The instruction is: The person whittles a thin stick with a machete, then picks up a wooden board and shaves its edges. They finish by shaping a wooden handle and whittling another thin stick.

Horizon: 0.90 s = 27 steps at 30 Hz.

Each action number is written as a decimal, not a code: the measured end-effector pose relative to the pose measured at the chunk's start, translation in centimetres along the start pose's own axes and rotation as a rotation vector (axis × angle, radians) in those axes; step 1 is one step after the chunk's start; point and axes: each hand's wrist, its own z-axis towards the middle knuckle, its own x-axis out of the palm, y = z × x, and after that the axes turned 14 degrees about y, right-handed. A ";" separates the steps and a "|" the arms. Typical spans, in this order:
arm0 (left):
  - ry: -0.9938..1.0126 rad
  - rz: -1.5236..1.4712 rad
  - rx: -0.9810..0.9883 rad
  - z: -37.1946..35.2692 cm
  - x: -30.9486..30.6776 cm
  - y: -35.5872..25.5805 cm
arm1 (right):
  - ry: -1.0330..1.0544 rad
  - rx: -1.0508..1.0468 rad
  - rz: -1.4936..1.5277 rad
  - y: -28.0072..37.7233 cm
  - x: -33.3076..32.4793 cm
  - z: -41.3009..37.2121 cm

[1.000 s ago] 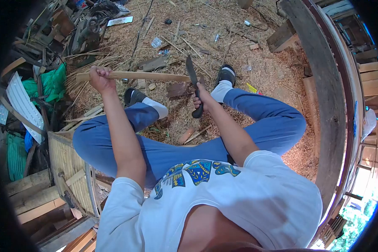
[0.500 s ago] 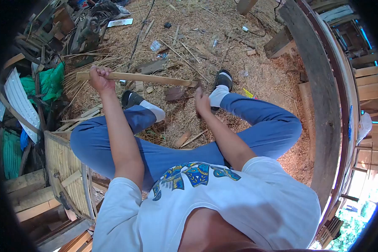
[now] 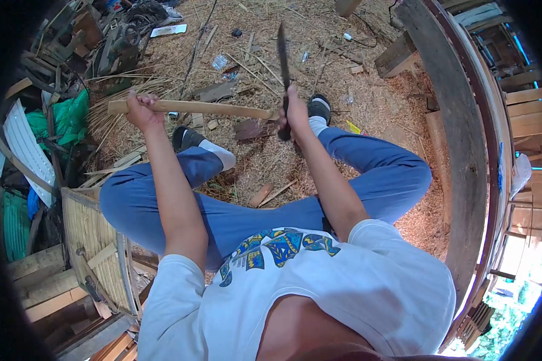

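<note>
My left hand (image 3: 144, 112) is wrapped round a pale, slightly curved wooden strip (image 3: 208, 108) near its left end. The strip runs level across in front of my shins, and its right end overlaps my right hand (image 3: 295, 115) in this view. That right hand is closed on the handle of a large knife (image 3: 283, 57), whose long dark blade is raised and points away from me. Below the strip's right part, a dark reddish wood block (image 3: 250, 129) lies on the ground between my feet.
Wood shavings cover the ground (image 3: 337, 84). A bundle of thin sticks (image 3: 117, 99) lies left, near a green sheet (image 3: 72, 123). A long wooden beam (image 3: 464, 138) curves along my right. A woven bamboo panel (image 3: 96, 246) stands by my left knee.
My right hand has risen slightly, and the knife has swung upright, its blade now clearly in view. My left hand and the wooden strip stay nearly in place.
</note>
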 end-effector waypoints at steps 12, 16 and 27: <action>-0.137 -0.014 0.029 0.4 1.5 -0.2 | 0.016 0.515 -0.022 -12.7 -0.7 -1.1; -0.180 0.017 0.029 0.1 2.5 0.1 | 0.466 0.745 1.005 -11.6 -3.9 1.1; -0.298 0.106 0.101 -0.1 4.0 -0.2 | -0.125 -0.347 0.112 2.5 1.7 -1.4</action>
